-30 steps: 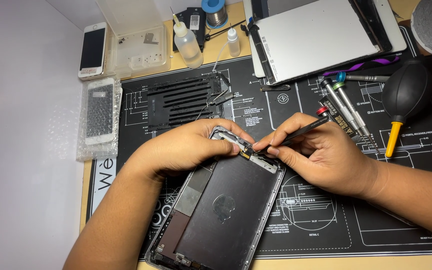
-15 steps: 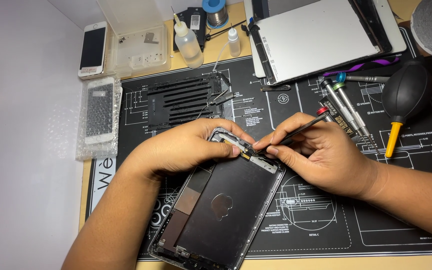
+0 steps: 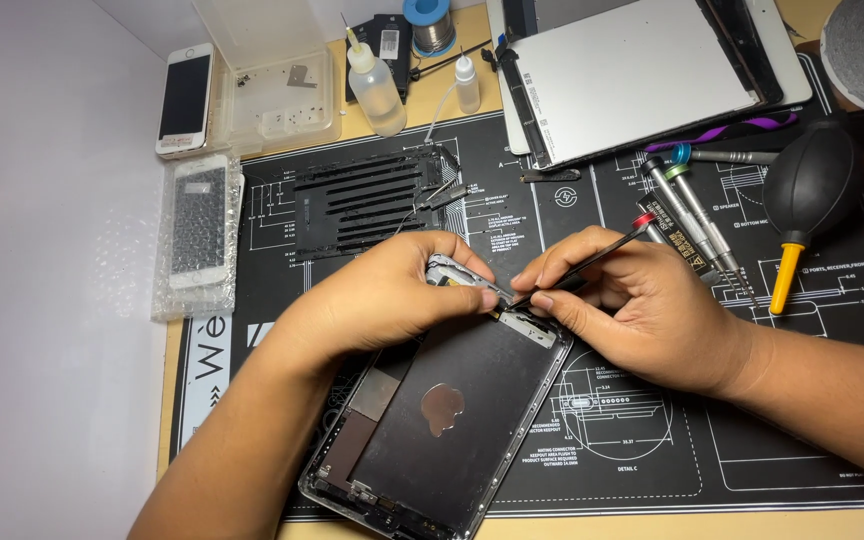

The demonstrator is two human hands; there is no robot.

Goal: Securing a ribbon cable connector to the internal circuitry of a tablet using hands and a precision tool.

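The opened grey metal tablet shell point(image 3: 452, 420) is lying on the black printed work mat point(image 3: 652, 440). The left hand point(image 3: 382, 295) is gripping its upper edge; the right hand point(image 3: 632, 300) is pinching a thin black tool point(image 3: 592, 262) there.

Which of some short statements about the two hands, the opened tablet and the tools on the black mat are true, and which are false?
1. The right hand holds a thin black tool with a red end at the top edge of the opened grey tablet shell. True.
2. The left hand lies flat on the mat, away from the tablet. False: it grips the shell's top edge.
3. The black rubber air blower with a yellow nozzle lies to the right of the hands. True.
4. The white tablet screen panel covers the shell. False: it lies apart, at the top of the black work mat.
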